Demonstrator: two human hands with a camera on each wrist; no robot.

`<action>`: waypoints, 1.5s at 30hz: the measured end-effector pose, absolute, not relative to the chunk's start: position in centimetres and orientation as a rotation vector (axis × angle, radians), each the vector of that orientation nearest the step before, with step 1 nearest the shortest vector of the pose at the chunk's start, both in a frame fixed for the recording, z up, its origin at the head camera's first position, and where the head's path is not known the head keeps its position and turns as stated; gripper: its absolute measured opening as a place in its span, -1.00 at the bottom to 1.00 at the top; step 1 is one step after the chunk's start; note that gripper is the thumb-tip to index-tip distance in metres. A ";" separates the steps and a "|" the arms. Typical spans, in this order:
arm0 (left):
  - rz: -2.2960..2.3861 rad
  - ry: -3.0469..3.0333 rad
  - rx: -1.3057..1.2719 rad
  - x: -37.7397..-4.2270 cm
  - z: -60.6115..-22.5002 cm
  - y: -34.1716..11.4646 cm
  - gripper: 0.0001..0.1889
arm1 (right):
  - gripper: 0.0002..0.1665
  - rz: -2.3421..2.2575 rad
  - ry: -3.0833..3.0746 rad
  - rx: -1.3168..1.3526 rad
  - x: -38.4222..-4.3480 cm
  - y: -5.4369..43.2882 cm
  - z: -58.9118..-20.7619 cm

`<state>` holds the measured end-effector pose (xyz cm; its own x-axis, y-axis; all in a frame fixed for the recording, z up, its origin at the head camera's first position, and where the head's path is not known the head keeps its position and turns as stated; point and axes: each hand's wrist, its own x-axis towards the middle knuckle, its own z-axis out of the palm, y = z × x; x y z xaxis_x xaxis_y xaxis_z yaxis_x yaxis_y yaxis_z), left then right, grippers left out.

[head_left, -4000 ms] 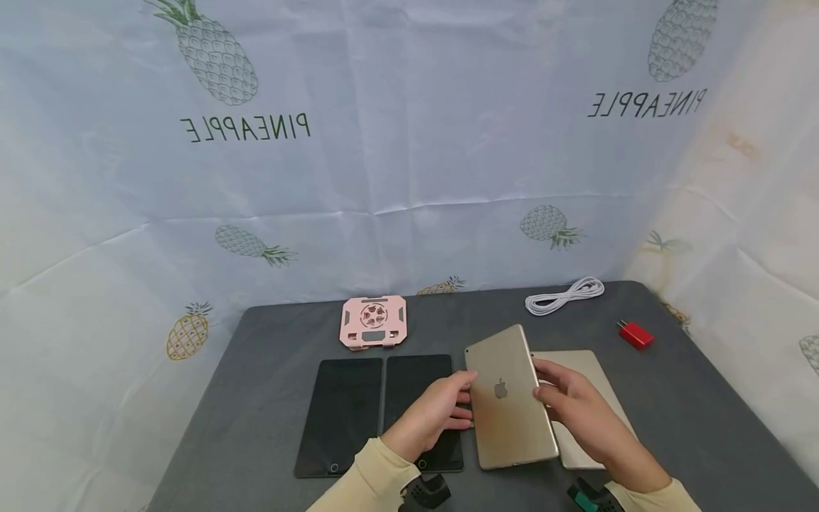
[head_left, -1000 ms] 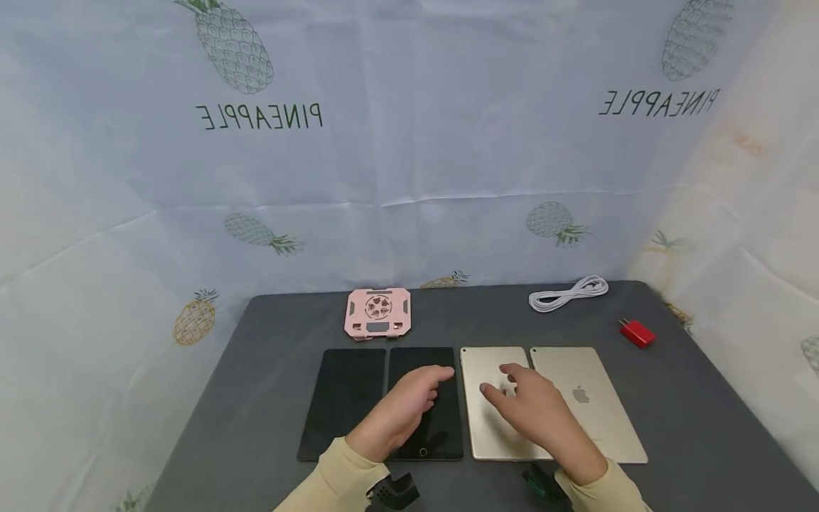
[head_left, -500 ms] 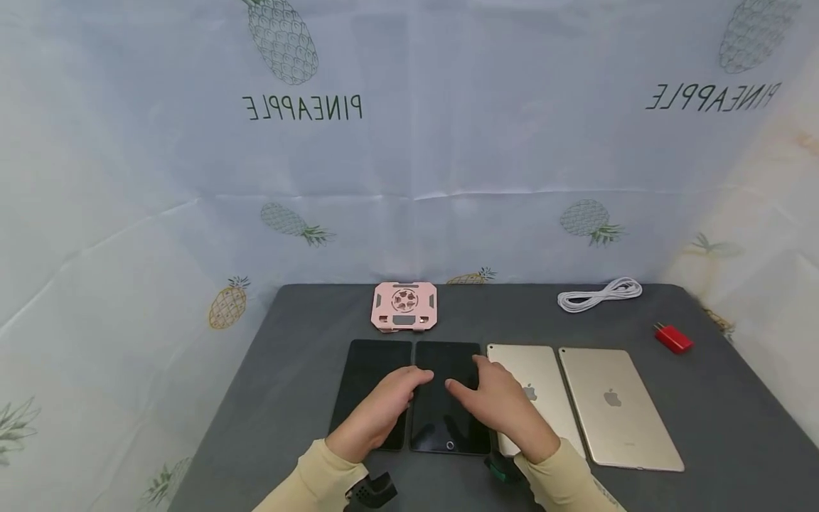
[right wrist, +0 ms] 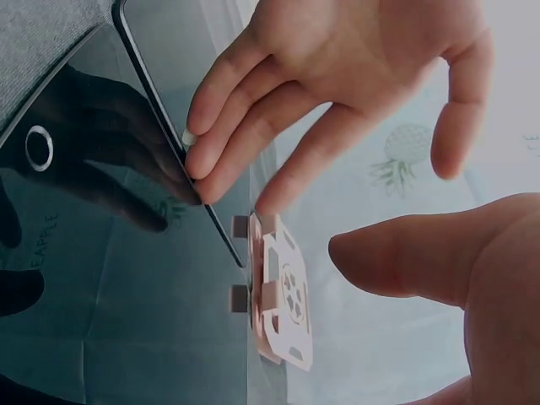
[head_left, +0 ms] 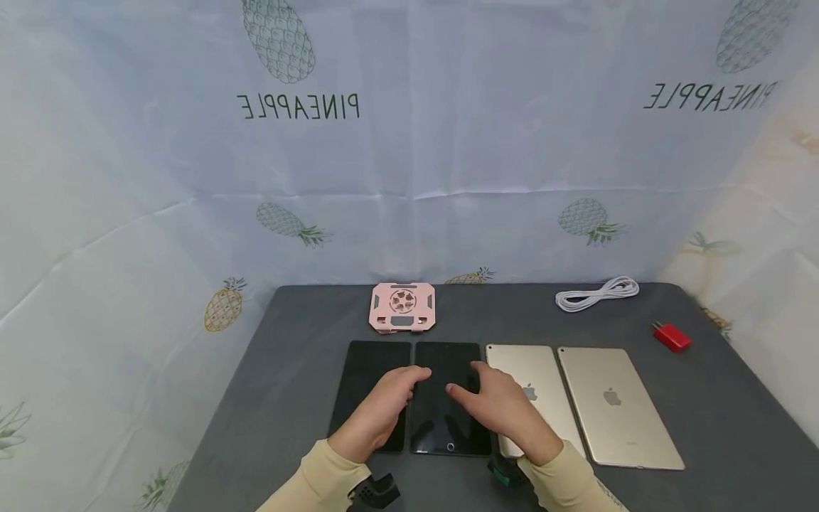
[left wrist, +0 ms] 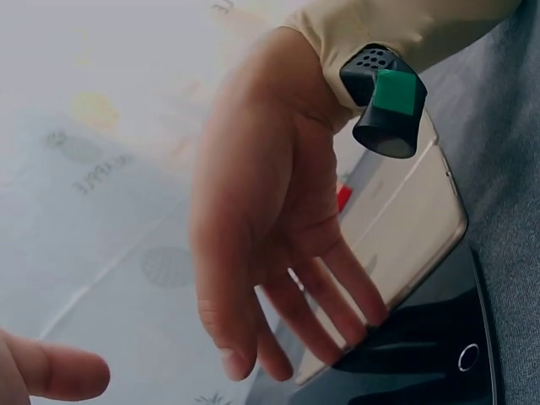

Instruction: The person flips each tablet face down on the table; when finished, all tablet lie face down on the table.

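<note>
Four tablets lie in a row on the dark table. At left, a black-screened tablet [head_left: 367, 363] is partly covered by my left hand [head_left: 379, 405], whose fingers are loosely straight near its right edge. Beside it is a second black-screened tablet [head_left: 444, 412] with a round home button. My right hand [head_left: 502, 402] is at that tablet's right side, thumb spread over the screen. Neither hand holds anything; whether the fingertips touch cannot be told. Back side up, a gold tablet [head_left: 527, 359] lies partly under my right forearm, and another gold tablet [head_left: 617, 419] sits farther right.
Behind the black tablets stands a pink slotted stand [head_left: 402, 308]. A coiled white cable [head_left: 597, 294] and a red plug charger [head_left: 672, 337] lie at the back right of the grey table [head_left: 275, 398]. A pineapple-print curtain [head_left: 416, 142] hangs behind.
Four seconds ago both hands held a gold tablet tilted up; a second ago it lay flat. The hands then moved left to the second black-screened tablet. They barely moved in the last half second.
</note>
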<state>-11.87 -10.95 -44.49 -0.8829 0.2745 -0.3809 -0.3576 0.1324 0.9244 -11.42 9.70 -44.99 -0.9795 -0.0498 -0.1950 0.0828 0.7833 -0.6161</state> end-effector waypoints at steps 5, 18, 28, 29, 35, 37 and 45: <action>1.827 1.946 -0.175 -12.0 -45.0 -11.1 -0.11 | -0.04 -1.004 2.761 0.018 -11.3 9.7 -45.1; 1.946 1.797 -0.176 -12.6 -44.5 -11.9 -0.17 | -0.06 -1.042 2.724 0.040 -11.3 9.5 -44.9; 1.995 1.806 -0.177 -12.9 -43.6 -12.9 -0.30 | -0.11 -1.175 2.674 0.011 -11.1 9.2 -45.2; 1.997 1.813 -0.168 -13.0 -43.5 -13.0 -0.32 | -0.11 -1.189 2.671 0.005 -11.1 9.2 -45.3; 1.974 1.851 -0.136 -12.9 -43.2 -13.2 -0.39 | -0.12 -1.258 2.648 0.011 -11.2 9.2 -45.8; 1.959 1.847 -0.127 -13.0 -43.1 -13.3 -0.41 | -0.12 -1.292 2.630 0.011 -11.2 9.3 -45.8; 1.917 1.857 -0.111 -12.7 -42.4 -13.4 -0.34 | 0.01 -1.459 2.506 0.025 -11.3 8.7 -46.0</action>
